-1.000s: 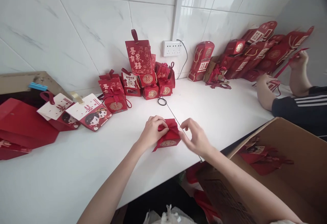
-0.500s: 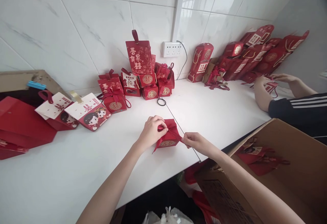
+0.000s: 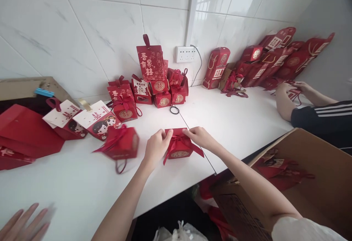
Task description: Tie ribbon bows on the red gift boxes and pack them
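A small red gift box (image 3: 180, 154) with a gold round emblem stands on the white table in front of me. On its top is a red ribbon bow (image 3: 180, 138), its tails hanging to both sides. My left hand (image 3: 158, 145) is closed at the left of the bow, thumb on top. From the right, my right hand (image 3: 202, 137) pinches the bow's other side. What lies under the fingertips is partly hidden. Left of my left hand, another red ribboned box (image 3: 121, 143) is blurred by motion.
Another person's open hand (image 3: 26, 222) reaches in at the lower left. Finished-looking red boxes (image 3: 150, 65) stack against the tiled wall. Right, a cardboard box (image 3: 316, 167) stands at the table's edge; beyond it a co-worker's hands (image 3: 291, 90) hold a red item. A black ring (image 3: 174, 109) lies behind.
My right hand has let go of the ribbon tail and moved up and left to the bow. My left hand has shifted left. A red box and another person's hand have appeared at left.
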Available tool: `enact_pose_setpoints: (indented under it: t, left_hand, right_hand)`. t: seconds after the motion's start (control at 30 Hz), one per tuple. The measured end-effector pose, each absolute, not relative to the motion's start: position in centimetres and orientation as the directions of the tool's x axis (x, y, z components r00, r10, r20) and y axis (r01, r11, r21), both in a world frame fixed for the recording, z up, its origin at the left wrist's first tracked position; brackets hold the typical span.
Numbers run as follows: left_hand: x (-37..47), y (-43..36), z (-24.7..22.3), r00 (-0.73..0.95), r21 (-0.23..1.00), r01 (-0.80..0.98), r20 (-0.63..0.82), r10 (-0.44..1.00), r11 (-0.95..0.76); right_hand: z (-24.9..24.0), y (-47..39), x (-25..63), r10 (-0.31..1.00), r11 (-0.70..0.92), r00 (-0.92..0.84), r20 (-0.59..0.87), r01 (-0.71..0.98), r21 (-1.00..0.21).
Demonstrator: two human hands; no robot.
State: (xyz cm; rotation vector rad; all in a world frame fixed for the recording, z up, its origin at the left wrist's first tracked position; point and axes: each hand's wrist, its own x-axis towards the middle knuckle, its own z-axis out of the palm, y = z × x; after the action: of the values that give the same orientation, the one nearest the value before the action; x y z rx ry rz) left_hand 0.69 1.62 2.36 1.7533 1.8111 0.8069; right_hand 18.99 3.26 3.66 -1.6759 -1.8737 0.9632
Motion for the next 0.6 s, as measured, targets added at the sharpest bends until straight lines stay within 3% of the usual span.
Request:
enact_pose_setpoints:
  t: [0.1,0.33,0.6]
  left_hand:
    - [0.7,1.3,2.1,-0.045,0.710,0.704,0.074,0.996,-0.021]
    - [1.3,0.4,0.8,-0.047,0.887,0.459,0.081,0.996,-0.051]
    - [1.5,0.9,0.5,-0.026,0.917,0.397,0.054,0.998,-0.039]
  right_hand:
    - [2.5,2.6,18.8,0.983,0.053,-0.170,-0.068,0.622,-0.781]
    - [0.5,1.1,20.2,0.982,0.113,-0.182,0.041,0.406,-0.907]
    - [-0.5,1.9,20.9,0.973,0.016,-0.227,-0.039,0.233,-0.972]
